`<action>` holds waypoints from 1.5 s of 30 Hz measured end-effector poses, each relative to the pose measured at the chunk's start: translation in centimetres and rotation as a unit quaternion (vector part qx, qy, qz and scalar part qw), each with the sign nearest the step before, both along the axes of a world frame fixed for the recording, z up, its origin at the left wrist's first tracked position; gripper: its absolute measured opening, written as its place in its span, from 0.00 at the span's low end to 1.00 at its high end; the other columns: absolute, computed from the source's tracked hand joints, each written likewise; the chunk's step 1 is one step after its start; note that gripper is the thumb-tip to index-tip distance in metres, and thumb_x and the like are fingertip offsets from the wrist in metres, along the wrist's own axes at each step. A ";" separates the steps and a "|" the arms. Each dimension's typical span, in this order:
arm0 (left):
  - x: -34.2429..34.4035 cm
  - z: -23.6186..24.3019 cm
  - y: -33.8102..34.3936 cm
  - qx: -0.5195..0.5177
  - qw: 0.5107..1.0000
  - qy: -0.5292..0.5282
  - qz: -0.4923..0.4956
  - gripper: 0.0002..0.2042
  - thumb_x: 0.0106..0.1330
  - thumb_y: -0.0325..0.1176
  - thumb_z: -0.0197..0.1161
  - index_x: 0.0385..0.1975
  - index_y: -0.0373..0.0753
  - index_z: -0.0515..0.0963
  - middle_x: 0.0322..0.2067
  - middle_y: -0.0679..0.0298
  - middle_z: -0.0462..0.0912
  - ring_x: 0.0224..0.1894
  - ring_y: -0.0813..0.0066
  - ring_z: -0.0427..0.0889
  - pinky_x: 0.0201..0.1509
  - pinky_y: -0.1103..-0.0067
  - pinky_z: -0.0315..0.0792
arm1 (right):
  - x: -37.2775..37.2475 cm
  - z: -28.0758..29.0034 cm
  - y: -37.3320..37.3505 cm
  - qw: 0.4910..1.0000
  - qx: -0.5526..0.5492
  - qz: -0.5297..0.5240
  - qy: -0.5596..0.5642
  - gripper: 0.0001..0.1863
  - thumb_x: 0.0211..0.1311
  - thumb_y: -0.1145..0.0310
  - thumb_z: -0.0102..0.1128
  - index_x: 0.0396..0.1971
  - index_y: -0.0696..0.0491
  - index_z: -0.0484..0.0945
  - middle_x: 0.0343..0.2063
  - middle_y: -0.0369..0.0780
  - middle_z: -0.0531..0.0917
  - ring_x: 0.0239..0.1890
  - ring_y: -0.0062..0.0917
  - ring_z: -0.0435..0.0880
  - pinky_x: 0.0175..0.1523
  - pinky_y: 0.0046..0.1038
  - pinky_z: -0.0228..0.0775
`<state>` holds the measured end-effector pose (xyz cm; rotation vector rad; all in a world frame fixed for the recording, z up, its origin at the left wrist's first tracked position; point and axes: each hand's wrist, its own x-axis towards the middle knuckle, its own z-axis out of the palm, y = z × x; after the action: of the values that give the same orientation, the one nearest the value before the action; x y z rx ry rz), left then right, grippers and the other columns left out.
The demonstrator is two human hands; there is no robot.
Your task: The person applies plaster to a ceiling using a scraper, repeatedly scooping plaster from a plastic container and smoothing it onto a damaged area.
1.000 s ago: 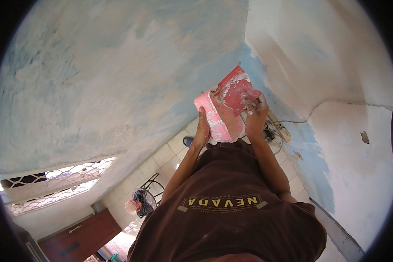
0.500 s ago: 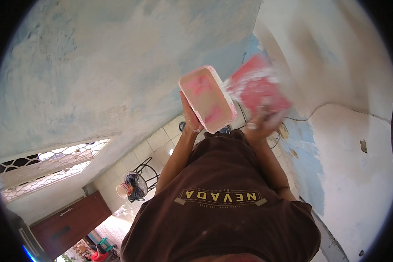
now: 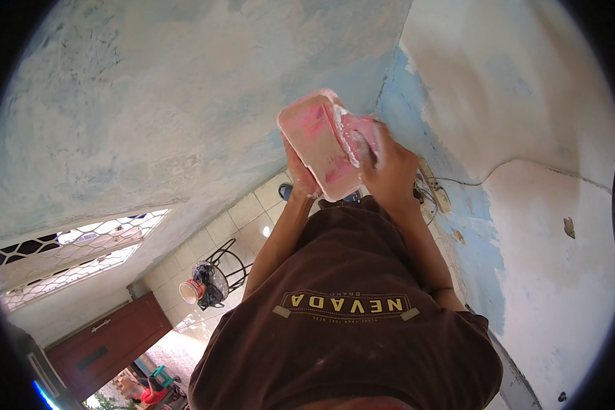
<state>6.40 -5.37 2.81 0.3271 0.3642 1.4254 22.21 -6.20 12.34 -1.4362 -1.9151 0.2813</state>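
My left hand point(image 3: 301, 176) is wrapped around the side and underside of a shallow pink rectangular tub point(image 3: 312, 140), held tilted in front of my waist. Streaks of pale putty and bare pink show on its inside. In my right hand point(image 3: 391, 167) is a flat pink putty spreader point(image 3: 363, 133), with white putty along its edge. That edge meets the tub's right side, and my fingers cover part of the spreader.
Patchy pale blue and white walls point(image 3: 184, 102) meet in a corner ahead. A cable runs along the right wall to a power strip point(image 3: 443, 199). On the tiled floor at left stands a black metal stool point(image 3: 229, 263), beside a black plastic bag point(image 3: 210, 290) and an orange-white cup point(image 3: 190, 292).
My right hand has swung the spreader leftward from beside the tub onto its right side. The tub has shifted slightly upward in my left hand.
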 end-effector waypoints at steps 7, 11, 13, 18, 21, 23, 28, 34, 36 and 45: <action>0.7 0.3 0.1 -0.005 0.999 0.024 0.023 0.33 0.77 0.64 0.38 0.70 0.44 0.63 0.62 0.61 0.73 0.63 0.64 0.74 0.66 0.66 0.73 | -1.5 -2.4 0.0 0.995 -0.019 0.037 -0.096 0.25 0.56 0.70 0.61 0.55 0.60 0.75 0.29 0.46 0.86 0.24 0.41 0.86 0.28 0.40 0.78; 0.9 0.2 -0.2 -0.029 0.999 0.015 0.035 0.34 0.76 0.65 0.37 0.70 0.45 0.63 0.63 0.62 0.72 0.63 0.64 0.74 0.65 0.66 0.73 | -1.9 -3.2 -0.4 0.991 -0.053 0.059 -0.104 0.24 0.58 0.68 0.62 0.54 0.60 0.75 0.30 0.48 0.86 0.25 0.43 0.86 0.30 0.41 0.78; 1.0 -0.3 -0.4 -0.031 0.998 0.023 0.049 0.34 0.76 0.65 0.37 0.70 0.44 0.63 0.63 0.62 0.72 0.63 0.64 0.73 0.65 0.66 0.72 | -1.8 -3.1 -0.4 0.989 -0.075 0.075 -0.104 0.23 0.61 0.66 0.61 0.55 0.59 0.74 0.30 0.51 0.85 0.26 0.46 0.86 0.33 0.43 0.78; 0.8 -1.6 -1.0 -0.033 0.995 0.056 0.073 0.38 0.75 0.68 0.34 0.71 0.42 0.62 0.64 0.61 0.71 0.65 0.62 0.72 0.69 0.66 0.68 | -0.7 -1.6 1.1 0.991 -0.076 0.074 -0.081 0.22 0.61 0.67 0.62 0.53 0.59 0.76 0.30 0.50 0.86 0.26 0.45 0.85 0.32 0.43 0.77; 0.6 -1.7 -1.2 -0.020 0.997 0.020 0.078 0.34 0.77 0.63 0.35 0.69 0.43 0.63 0.63 0.61 0.72 0.65 0.63 0.72 0.68 0.65 0.69 | -0.7 -1.5 1.4 0.992 -0.045 0.072 -0.095 0.23 0.60 0.67 0.62 0.54 0.57 0.74 0.31 0.48 0.86 0.25 0.44 0.86 0.30 0.42 0.77; 0.6 -1.5 -1.2 -0.015 0.995 0.037 0.092 0.33 0.77 0.63 0.36 0.69 0.44 0.63 0.63 0.61 0.72 0.64 0.63 0.72 0.68 0.65 0.69 | -1.1 -2.5 1.1 0.991 -0.031 0.080 -0.104 0.23 0.60 0.67 0.62 0.55 0.56 0.74 0.32 0.48 0.86 0.25 0.43 0.86 0.29 0.41 0.78; 0.3 -3.2 -1.5 -0.031 0.992 0.017 0.121 0.32 0.77 0.62 0.36 0.67 0.44 0.64 0.61 0.62 0.73 0.63 0.64 0.73 0.66 0.66 0.69 | -2.4 -3.0 -0.1 0.991 -0.050 0.096 -0.072 0.19 0.61 0.66 0.63 0.50 0.57 0.78 0.29 0.48 0.86 0.26 0.44 0.86 0.33 0.42 0.79; -0.7 -6.3 -1.0 -0.027 0.991 0.087 0.094 0.36 0.76 0.67 0.35 0.69 0.43 0.64 0.61 0.59 0.74 0.61 0.63 0.75 0.64 0.67 0.72 | -2.2 -3.8 0.2 0.987 -0.101 0.116 -0.043 0.17 0.66 0.63 0.61 0.50 0.57 0.78 0.22 0.49 0.84 0.24 0.47 0.84 0.32 0.42 0.77; -0.8 -6.0 -0.8 -0.001 0.997 0.052 0.051 0.37 0.76 0.67 0.35 0.69 0.42 0.63 0.61 0.58 0.74 0.61 0.62 0.75 0.65 0.67 0.72 | -1.2 -3.5 0.5 0.985 -0.137 0.101 0.014 0.16 0.67 0.64 0.61 0.50 0.58 0.78 0.24 0.48 0.85 0.25 0.45 0.85 0.34 0.39 0.77; -0.5 -5.6 -1.6 -0.013 0.988 0.122 0.092 0.36 0.77 0.64 0.34 0.72 0.42 0.61 0.65 0.58 0.71 0.66 0.60 0.72 0.71 0.62 0.68 | 6.2 -10.8 -0.2 0.989 0.004 0.096 0.115 0.25 0.57 0.83 0.61 0.56 0.54 0.79 0.62 0.50 0.76 0.64 0.41 0.75 0.67 0.36 0.68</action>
<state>5.86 -7.00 -2.81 0.4574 0.6246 1.5631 28.40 -6.36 1.51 -1.1602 -1.8611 0.5057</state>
